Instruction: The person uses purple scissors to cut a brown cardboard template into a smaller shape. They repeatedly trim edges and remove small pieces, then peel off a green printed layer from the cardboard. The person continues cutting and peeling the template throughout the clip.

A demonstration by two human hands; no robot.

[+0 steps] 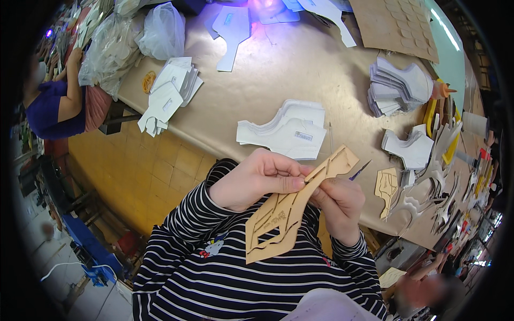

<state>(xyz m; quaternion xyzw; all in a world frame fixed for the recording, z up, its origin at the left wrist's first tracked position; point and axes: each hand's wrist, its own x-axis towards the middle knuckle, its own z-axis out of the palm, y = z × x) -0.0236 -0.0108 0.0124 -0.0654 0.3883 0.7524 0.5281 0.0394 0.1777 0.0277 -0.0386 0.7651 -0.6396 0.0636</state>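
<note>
My left hand [259, 179] is closed, thumb and fingers pinching the edge of a tan, curved pattern template [276, 214] with long slots cut in it. My right hand [340, 207] grips the same template from its other side, near the narrow middle. A dark purple pen-like tool [361, 169] sticks out past my right fingers; how it is held is hidden. The template is tilted in front of my striped top. Just beyond my hands lies a stack of white curved cut pieces [292, 128] on the table.
White piece stacks lie at left [170, 88] and right [399, 85] of the table [214, 123]. A smaller tan template [385, 187] sits near an orange-tipped bottle [442, 90] and loose offcuts. A clear plastic bag [161, 32] stands far left. A co-worker [59, 104] is at left.
</note>
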